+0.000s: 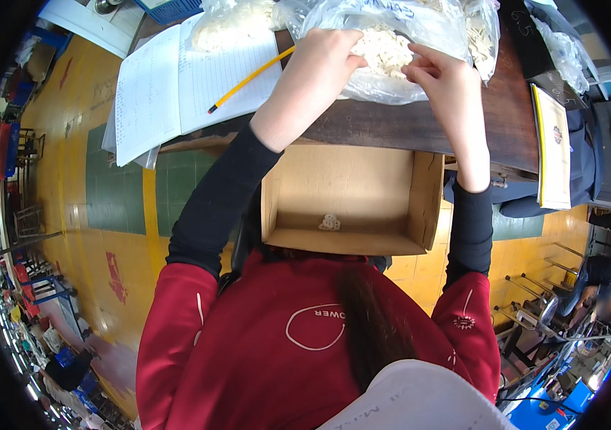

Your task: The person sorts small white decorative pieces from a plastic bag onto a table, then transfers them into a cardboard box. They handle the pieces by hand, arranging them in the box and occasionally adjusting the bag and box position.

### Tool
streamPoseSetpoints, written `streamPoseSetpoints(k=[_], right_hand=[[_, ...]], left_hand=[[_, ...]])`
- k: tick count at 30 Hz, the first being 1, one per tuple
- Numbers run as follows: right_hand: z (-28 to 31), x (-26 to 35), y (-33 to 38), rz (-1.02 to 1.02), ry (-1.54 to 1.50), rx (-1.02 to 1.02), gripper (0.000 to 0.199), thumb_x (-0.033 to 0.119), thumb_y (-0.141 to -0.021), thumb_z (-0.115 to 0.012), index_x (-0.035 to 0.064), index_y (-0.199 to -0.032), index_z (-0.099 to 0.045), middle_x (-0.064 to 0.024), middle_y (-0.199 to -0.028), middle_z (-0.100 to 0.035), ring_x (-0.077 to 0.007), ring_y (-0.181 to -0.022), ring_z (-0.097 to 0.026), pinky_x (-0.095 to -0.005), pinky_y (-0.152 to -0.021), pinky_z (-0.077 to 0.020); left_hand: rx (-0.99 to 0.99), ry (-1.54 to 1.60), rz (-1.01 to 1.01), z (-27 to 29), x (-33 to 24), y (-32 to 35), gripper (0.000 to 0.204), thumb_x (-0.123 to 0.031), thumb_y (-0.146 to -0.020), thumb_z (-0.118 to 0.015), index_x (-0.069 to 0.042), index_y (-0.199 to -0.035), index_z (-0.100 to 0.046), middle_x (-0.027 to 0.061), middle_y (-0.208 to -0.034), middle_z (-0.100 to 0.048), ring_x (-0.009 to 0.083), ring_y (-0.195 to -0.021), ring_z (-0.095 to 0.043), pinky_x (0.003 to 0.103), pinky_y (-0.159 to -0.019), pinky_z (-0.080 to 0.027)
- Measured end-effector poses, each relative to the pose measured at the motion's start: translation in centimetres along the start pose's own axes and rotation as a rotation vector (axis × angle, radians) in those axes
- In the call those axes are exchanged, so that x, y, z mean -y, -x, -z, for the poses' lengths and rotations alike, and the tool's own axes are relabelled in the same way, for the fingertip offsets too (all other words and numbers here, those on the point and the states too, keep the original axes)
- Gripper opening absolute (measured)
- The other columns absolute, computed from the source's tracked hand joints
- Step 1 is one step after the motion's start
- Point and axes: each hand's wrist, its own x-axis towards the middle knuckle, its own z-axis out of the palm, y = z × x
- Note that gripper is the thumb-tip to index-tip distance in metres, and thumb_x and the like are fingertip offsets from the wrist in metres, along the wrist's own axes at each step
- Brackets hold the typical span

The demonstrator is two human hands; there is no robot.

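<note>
On the far side of the desk [406, 129] lies a clear bag [391, 50] of small white parts [384, 50]; it looks soft, slippery and light. The left hand [323, 61] cups the heap inside; the right hand [441, 75] pinches the film. Nearer, a box [352, 193] holds one part [330, 223].

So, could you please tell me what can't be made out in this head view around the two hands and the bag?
- Left hand: fingertips hidden inside the clear plastic bag.
- Small white pieces in the bag: too small and blurred to tell their kind.
- White piece in the cardboard box: too small to identify.
- Right hand: whether it pinches the bag or only touches it is unclear.
</note>
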Motion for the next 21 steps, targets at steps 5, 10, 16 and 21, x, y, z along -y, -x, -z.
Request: streamPoseSetpoints(k=[5,10,16,21], right_hand=[[2.4,-0.6,4.1,-0.105,-0.299,0.003,0.027,0.007,-0.089,-0.075,-0.0009,-0.114,-0.076,-0.0092,-0.091,-0.079,-0.0095,-0.085,-0.073,-0.0233,-0.080,-0.0572],[-0.4,-3.5,12.6,-0.241,-0.407,0.706,0.023,-0.001,-0.089,-0.073,-0.0042,-0.112,-0.075,-0.0130,-0.097,-0.077,-0.0131,-0.088,-0.073,-0.0259,-0.082,-0.0575],[-11.3,-7.2,21.2,-0.411,-0.185,0.934,0.032,-0.002,-0.082,-0.073,-0.0059,-0.114,-0.072,-0.0194,-0.100,-0.077,-0.0242,-0.093,-0.075,-0.0336,-0.087,-0.0596],[-14.7,-6.2,24.2,-0.438,-0.235,0.807,0.027,0.000,-0.080,-0.073,-0.0028,-0.106,-0.074,-0.0212,-0.095,-0.075,-0.0341,-0.090,-0.075,-0.0405,-0.085,-0.0591]], left_hand=[[0.035,0.395,0.133,1.9,0.2,5.4,0.028,-0.010,-0.094,-0.072,0.001,-0.120,-0.072,0.0155,-0.102,-0.078,0.0172,-0.094,-0.076,0.026,-0.086,-0.058],[0.737,0.472,0.358,-2.4,1.2,14.5,0.029,-0.014,-0.090,-0.076,0.004,-0.112,-0.073,0.0207,-0.102,-0.077,0.0248,-0.091,-0.076,0.034,-0.087,-0.059],[0.923,0.275,0.537,-10.8,1.2,23.8,0.019,-0.006,-0.083,-0.076,0.006,-0.093,-0.065,0.0237,-0.091,-0.071,0.0412,-0.090,-0.072,0.046,-0.079,-0.057],[0.676,0.245,0.474,-12.9,0.2,26.8,0.017,-0.001,-0.083,-0.073,0.007,-0.095,-0.063,0.0253,-0.089,-0.070,0.0431,-0.089,-0.070,0.047,-0.078,-0.056]])
